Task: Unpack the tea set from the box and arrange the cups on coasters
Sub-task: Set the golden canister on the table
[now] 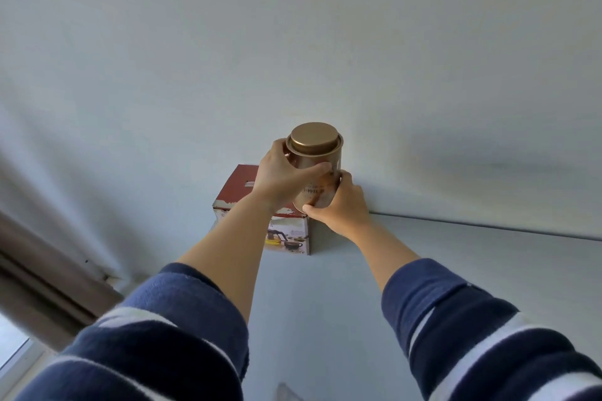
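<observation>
A round golden-brown tin (321,159) with a domed lid is held up above a red tea-set box (239,187). My left hand (283,174) grips the tin's upper left side, thumb across its front. My right hand (338,202) holds its lower right side, thumb under the base. The box stands on a pale grey table (325,303) against the wall, closed as far as I can see, with a picture of a teapot and cups on its front face. My arms cover part of the box. No cups or coasters are in view.
A white wall (293,42) rises right behind the box. A brown curtain (35,270) hangs at the left, with a window corner at the bottom left. The table runs on toward the right and toward me.
</observation>
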`<state>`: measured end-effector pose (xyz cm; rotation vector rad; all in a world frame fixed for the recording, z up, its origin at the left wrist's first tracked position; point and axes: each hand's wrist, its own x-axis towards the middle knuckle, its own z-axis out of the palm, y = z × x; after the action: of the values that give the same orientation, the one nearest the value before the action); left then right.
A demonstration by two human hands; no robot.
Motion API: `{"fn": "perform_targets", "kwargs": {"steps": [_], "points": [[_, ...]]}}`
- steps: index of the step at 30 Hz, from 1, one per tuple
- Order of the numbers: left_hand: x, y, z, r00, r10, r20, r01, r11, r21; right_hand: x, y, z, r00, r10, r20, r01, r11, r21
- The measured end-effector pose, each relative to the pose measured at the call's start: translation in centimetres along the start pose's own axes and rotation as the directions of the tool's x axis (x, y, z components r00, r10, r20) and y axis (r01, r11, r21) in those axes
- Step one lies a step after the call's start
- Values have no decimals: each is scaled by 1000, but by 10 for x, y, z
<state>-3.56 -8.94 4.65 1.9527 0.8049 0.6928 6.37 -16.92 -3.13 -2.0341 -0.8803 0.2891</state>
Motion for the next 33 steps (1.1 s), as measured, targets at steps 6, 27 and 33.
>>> {"fn": "perform_targets", "kwargs": {"steps": [6,27,33], "points": [[-78,36,17,996,49,76,-49,999,-5,-87,7,-55,996,66,-54,-66,998,19],[-206,143,276,916,84,393,-43,993,-111,-218,196,-279,929,300,-219,-321,945,-67],[-176,149,396,925,6,379,40,993,-112,-173,297,-340,932,323,-167,-342,934,-105]]}}
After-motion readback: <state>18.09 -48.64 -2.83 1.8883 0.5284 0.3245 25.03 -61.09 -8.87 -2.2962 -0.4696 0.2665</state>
